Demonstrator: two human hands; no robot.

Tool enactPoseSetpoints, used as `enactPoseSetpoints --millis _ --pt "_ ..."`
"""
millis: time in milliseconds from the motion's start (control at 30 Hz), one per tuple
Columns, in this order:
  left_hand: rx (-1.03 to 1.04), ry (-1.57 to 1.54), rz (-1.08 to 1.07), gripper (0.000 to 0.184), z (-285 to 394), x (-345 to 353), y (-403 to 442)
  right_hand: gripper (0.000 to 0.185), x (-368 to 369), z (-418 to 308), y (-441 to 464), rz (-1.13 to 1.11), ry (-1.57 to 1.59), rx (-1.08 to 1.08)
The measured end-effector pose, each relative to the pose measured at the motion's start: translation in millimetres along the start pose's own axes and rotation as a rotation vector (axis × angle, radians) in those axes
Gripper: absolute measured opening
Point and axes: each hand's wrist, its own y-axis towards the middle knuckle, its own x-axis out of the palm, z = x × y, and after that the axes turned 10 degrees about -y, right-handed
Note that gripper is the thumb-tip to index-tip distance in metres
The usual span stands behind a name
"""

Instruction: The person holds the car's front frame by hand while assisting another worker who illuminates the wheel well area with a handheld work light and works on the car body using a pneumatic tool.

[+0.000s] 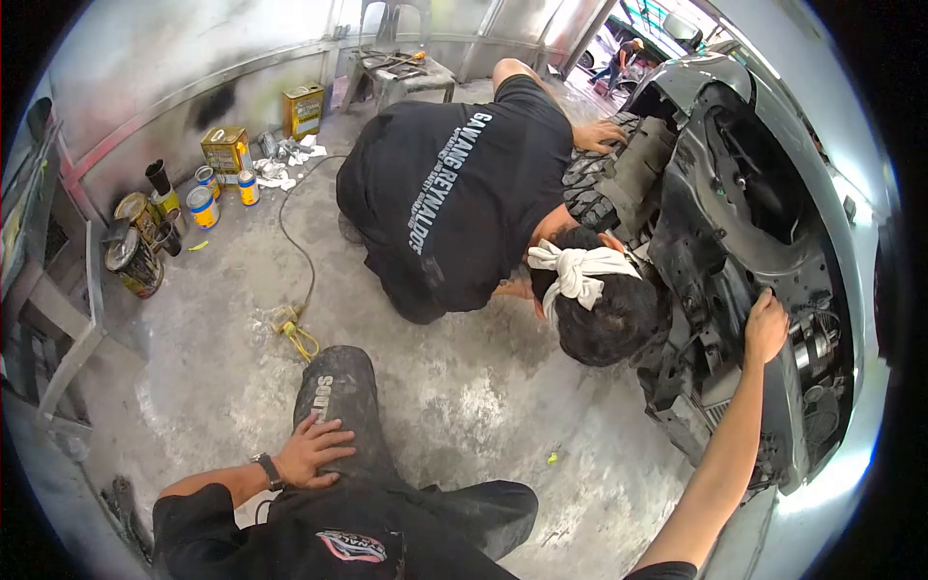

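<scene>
Vehicle body structure [720,227], exposed and dark, stands at your right side, with the co-worker [459,184] crouched ahead of you and next to it. Right hand [766,333]: fingers are bent and drawn narrow, set against the dark rail [785,391] of that structure; whether they clamp the metal or only rest on it, you cannot tell from this view. Left hand [314,451]: fingers are spread wide, palm down on your trouser leg [340,387], holding nothing. Judged step: support and observation, with your right arm reaching out to the rail and no tool visible in either hand. Outward from the right hand, metallic parts [817,343] sit beside the rail. Farther forward, the co-worker's head, wrapped with a white cloth [580,271], is lowered close to the structure, and the co-worker's hand [599,135] rests on the treaded tire [588,179]. Any next move of your right hand calls for a checked hold on solid metal, clear of edges and of the co-worker's head. Any shift of your feet calls for clearance from the yellow cord [293,333] on the floor [425,406], just ahead of your trouser leg.
</scene>
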Motion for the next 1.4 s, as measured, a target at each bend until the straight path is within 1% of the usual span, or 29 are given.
enactPoseSetpoints --millis 67,100,200,233,333,433,533,567,700,800,900,1200,1400 --pt "0.006 -0.014 0.009 0.055 -3.9 1.4 -0.7 0.052 2.7 0.2 0.9 -0.025 -0.009 0.017" --pt "0.010 -0.021 0.012 0.054 -4.9 1.6 -0.8 0.053 0.1 -0.1 3.0 -0.100 -0.029 0.024" --pt "0.010 -0.022 0.011 0.054 -7.8 2.1 -1.7 0.054 8.8 4.6 3.0 -0.060 -0.010 0.020" --pt "0.010 -0.019 0.007 0.053 -8.5 2.0 -1.6 0.054 9.3 4.4 3.4 -0.074 0.018 0.054" --pt "0.004 -0.027 -0.007 0.053 -8.8 0.6 -1.4 0.055 11.3 7.1 2.7 -0.061 0.022 0.048" --pt "0.021 -0.068 0.018 0.052 -12.1 2.1 -1.3 0.056 10.7 6.6 3.1 -0.089 0.021 0.084" --pt "0.035 -0.111 0.048 0.051 -13.7 2.4 0.5 0.059 10.7 8.8 3.1 -0.072 -0.011 0.040" --pt "0.031 -0.117 0.047 0.051 -14.4 2.9 0.3 0.059 9.2 8.3 1.8 -0.092 0.001 0.072" --pt "0.033 -0.135 0.049 0.051 -20.3 6.5 -1.5 0.059 16.7 15.1 4.7 -0.108 0.002 0.060" --pt "0.035 -0.158 0.058 0.052 -22.8 8.5 -2.7 0.055 13.3 8.8 1.9 -0.062 0.023 0.113" --pt "0.036 -0.171 0.062 0.052 -25.8 8.9 -3.8 0.056 12.0 8.4 0.7 -0.062 0.036 0.124" --pt "0.034 -0.176 0.058 0.051 -32.7 9.8 -6.7 0.057 15.2 12.3 -0.3 -0.069 0.053 0.105" --pt "0.029 -0.191 0.058 0.049 -32.4 6.1 -6.1 0.056 15.6 15.6 1.5 -0.096 -0.009 0.076"
